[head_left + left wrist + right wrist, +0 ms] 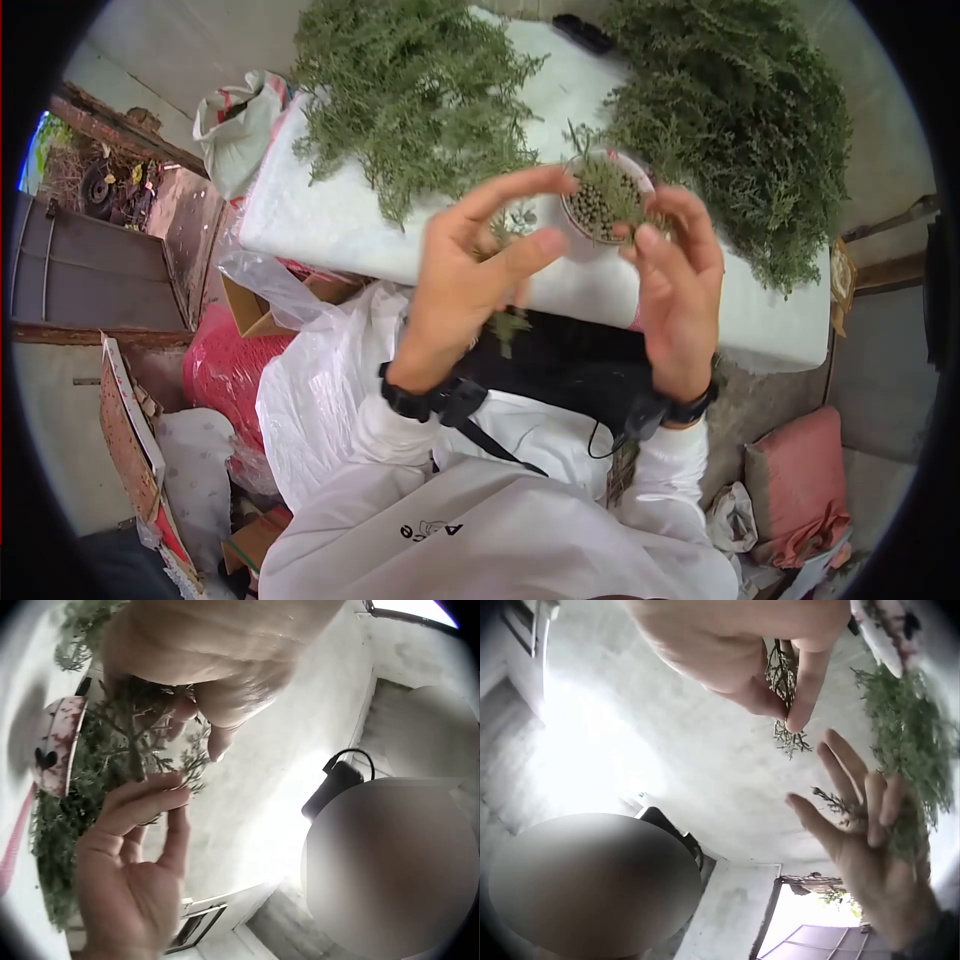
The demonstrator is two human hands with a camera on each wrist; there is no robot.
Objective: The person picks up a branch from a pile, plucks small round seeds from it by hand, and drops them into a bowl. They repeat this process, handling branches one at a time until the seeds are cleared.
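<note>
Above the table's front edge, my left hand (455,275) keeps a green sprig (508,328) under its curled lower fingers, while its thumb and index finger stand spread apart. Across from it, my right hand (685,290) pinches another feathery sprig (787,741) between thumb and fingers. Between and beyond the hands stands a small patterned bowl (57,754), white with reddish patches, holding many round green berries (590,212). Fingers and sprig overlap the bowl's right side in the head view.
Two big heaps of cut greenery, one left (410,110) and one right (740,130), lie on the white-covered table (330,225). A black object (582,33) lies at the back edge. White plastic sheeting (320,400) and an open cardboard box (250,305) sit at left.
</note>
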